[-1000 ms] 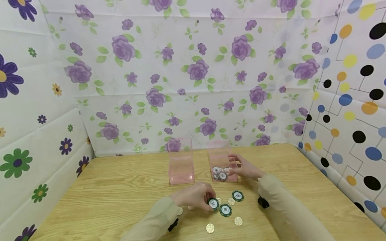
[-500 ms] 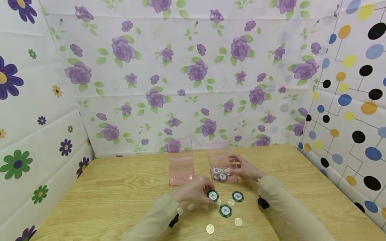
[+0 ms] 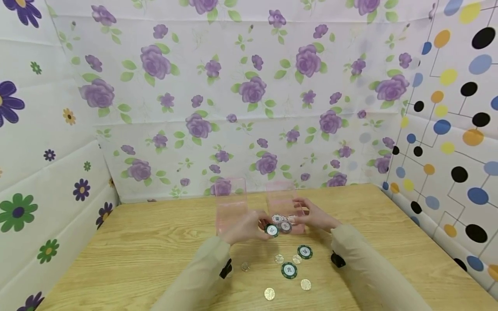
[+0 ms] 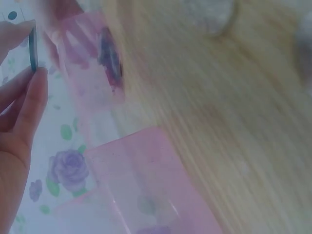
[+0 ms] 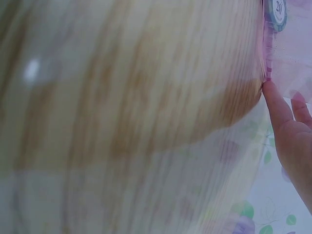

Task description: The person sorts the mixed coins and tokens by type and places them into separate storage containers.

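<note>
My left hand [image 3: 247, 226] pinches a green poker chip [image 3: 272, 230] marked 20 between thumb and fingers, at the front of the right-hand pink plastic box. In the left wrist view the chip [image 4: 33, 48] is edge-on between the fingertips. That box [image 3: 298, 230] stands with its lid raised and contains white poker chips [image 3: 278, 219] and a grey one [image 3: 285, 227]. My right hand [image 3: 317, 216] holds the box by its right side. In the right wrist view, a fingertip of the right hand [image 5: 292, 136] touches the edge of the pink box [image 5: 295, 63].
A second pink box [image 3: 231, 211] with its lid up stands to the left, partly behind the left hand. Two more green chips [image 3: 289, 270] and several gold coins [image 3: 269, 294] lie on the wooden table [image 3: 155, 242]. Flowered cloth [image 3: 249, 142] hangs behind the table.
My left hand has carried the green chip away from the other chips on the table, forward to the right-hand box. The right hand has kept its place at the box.
</note>
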A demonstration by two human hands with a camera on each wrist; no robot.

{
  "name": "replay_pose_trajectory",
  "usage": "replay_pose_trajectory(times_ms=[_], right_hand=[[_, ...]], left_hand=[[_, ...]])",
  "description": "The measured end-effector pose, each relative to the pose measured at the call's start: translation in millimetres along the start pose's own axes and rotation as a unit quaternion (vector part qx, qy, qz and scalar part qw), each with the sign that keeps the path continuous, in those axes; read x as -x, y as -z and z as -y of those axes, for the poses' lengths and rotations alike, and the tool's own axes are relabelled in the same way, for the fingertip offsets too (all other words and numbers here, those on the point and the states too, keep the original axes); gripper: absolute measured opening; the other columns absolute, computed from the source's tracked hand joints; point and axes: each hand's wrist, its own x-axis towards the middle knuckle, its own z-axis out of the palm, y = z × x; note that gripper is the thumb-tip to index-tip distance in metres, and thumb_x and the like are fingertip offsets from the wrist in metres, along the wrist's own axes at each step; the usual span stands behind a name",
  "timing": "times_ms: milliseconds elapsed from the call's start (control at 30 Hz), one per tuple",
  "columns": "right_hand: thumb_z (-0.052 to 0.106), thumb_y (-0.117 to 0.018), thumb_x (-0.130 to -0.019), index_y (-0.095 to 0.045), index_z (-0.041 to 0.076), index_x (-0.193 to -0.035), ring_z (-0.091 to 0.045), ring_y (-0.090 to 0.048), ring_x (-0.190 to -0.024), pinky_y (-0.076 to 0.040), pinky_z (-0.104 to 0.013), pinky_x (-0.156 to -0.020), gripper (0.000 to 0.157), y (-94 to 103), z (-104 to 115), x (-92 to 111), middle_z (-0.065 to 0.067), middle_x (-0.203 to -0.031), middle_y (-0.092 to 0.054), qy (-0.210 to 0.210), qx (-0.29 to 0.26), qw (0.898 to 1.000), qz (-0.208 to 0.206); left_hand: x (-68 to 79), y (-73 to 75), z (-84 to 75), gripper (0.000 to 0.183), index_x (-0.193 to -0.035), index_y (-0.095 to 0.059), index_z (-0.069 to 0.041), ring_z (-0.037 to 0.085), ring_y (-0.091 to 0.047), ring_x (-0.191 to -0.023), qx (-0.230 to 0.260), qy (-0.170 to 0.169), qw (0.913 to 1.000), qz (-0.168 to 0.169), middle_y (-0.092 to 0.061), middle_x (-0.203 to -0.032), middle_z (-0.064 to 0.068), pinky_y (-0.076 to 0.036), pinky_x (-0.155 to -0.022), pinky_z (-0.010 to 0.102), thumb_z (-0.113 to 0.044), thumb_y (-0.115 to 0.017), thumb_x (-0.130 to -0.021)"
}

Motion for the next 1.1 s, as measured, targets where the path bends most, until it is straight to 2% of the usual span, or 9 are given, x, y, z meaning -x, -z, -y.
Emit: replay_pose_trajectory(times_ms=[167, 233, 267, 333, 400, 500, 667, 900, 1100], right_hand=[[0.024, -0.057, -0.062, -0.019, 0.016, -0.113, -0.026, -0.025, -0.096, -0.026, -0.036, -0.073, 0.064, -1.9, 22, 7, -0.009, -0.108, -0.025, 0.008, -0.023, 1.0, -0.002], [0.023, -0.057, -0.062, -0.019, 0.015, -0.113, -0.029, -0.022, -0.096, -0.026, -0.035, -0.073, 0.064, -2.4, 29, 9, -0.011, -0.108, -0.024, 0.008, -0.027, 1.0, 0.0], [0.023, -0.057, -0.062, -0.019, 0.015, -0.113, -0.029, -0.022, -0.096, -0.026, -0.035, -0.074, 0.064, -2.7, 31, 10, -0.011, -0.108, -0.024, 0.005, -0.03, 1.0, 0.0], [0.025, -0.057, -0.062, -0.018, 0.016, -0.113, -0.025, -0.023, -0.097, -0.026, -0.034, -0.074, 0.065, -3.0, 32, 10, -0.008, -0.108, -0.024, -0.003, -0.028, 1.0, 0.0], [0.027, -0.057, -0.061, -0.018, 0.019, -0.113, -0.02, -0.025, -0.096, -0.025, -0.034, -0.074, 0.065, -2.5, 20, 6, -0.005, -0.108, -0.024, -0.003, -0.022, 1.0, 0.002], [0.027, -0.057, -0.061, -0.018, 0.019, -0.113, -0.02, -0.025, -0.096, -0.025, -0.033, -0.075, 0.065, -2.2, 18, 6, -0.005, -0.108, -0.024, -0.005, -0.023, 1.0, 0.0], [0.022, -0.055, -0.064, -0.019, 0.013, -0.113, -0.034, -0.021, -0.095, -0.025, -0.037, -0.074, 0.062, -1.4, 32, 12, -0.014, -0.108, -0.023, 0.021, -0.026, 0.999, -0.002], [0.021, -0.056, -0.064, -0.019, 0.014, -0.113, -0.034, -0.022, -0.094, -0.026, -0.035, -0.073, 0.062, -1.4, 31, 11, -0.015, -0.108, -0.023, 0.024, -0.033, 0.999, -0.003], [0.014, -0.054, -0.066, -0.017, 0.011, -0.113, -0.032, -0.024, -0.095, -0.025, -0.038, -0.073, 0.059, -2.8, 41, 15, -0.018, -0.108, -0.021, 0.024, -0.039, 0.999, 0.0]], left_hand=[[-11.9, 7.8, 2.8, 0.03, -0.079, -0.051, -0.005, 0.01, -0.047, -0.061, 0.017, 0.012, 0.9998, -0.005, -0.049, -0.071, 0.0, -0.038, -0.053, 0.018, -0.019, -0.061, -0.055], [-17.1, 12.1, 2.2, 0.03, -0.079, -0.051, -0.005, 0.01, -0.047, -0.061, 0.021, 0.028, 0.9994, -0.003, -0.049, -0.071, 0.0, -0.037, -0.052, 0.016, -0.019, -0.062, -0.054], [-20.1, 11.9, 6.4, 0.03, -0.079, -0.052, -0.006, 0.01, -0.047, -0.062, 0.017, 0.025, 0.9995, -0.003, -0.05, -0.071, -0.001, -0.037, -0.052, 0.016, -0.02, -0.062, -0.055], [-25.3, 14.2, 7.9, 0.03, -0.079, -0.052, -0.005, 0.01, -0.046, -0.061, 0.021, 0.04, 0.999, -0.003, -0.049, -0.071, 0.0, -0.037, -0.052, 0.018, -0.019, -0.062, -0.054], [-29.0, 16.7, 5.5, 0.029, -0.079, -0.052, -0.005, 0.01, -0.046, -0.061, 0.023, 0.054, 0.9982, -0.008, -0.049, -0.071, 0.001, -0.037, -0.052, 0.018, -0.016, -0.062, -0.054], [-33.2, 17.3, 6.9, 0.027, -0.078, -0.052, -0.005, 0.01, -0.046, -0.06, 0.037, 0.068, 0.9968, -0.019, -0.049, -0.071, 0.002, -0.037, -0.05, 0.017, -0.013, -0.063, -0.054], [-40.0, 10.2, 17.7, 0.026, -0.075, -0.052, -0.007, 0.008, -0.046, -0.058, 0.036, 0.073, 0.9958, -0.041, -0.05, -0.069, 0.001, -0.037, -0.049, 0.015, -0.019, -0.062, -0.055], [-44.9, 1.7, 22.5, 0.022, -0.072, -0.053, -0.007, 0.009, -0.046, -0.054, 0.04, 0.096, 0.9919, -0.073, -0.05, -0.064, 0.002, -0.038, -0.046, 0.017, -0.017, -0.062, -0.054], [-46.3, -6.0, 27.7, 0.026, -0.072, -0.053, -0.005, 0.009, -0.046, -0.054, 0.055, 0.108, 0.9892, -0.081, -0.05, -0.063, 0.001, -0.037, -0.045, 0.017, -0.02, -0.063, -0.053]])
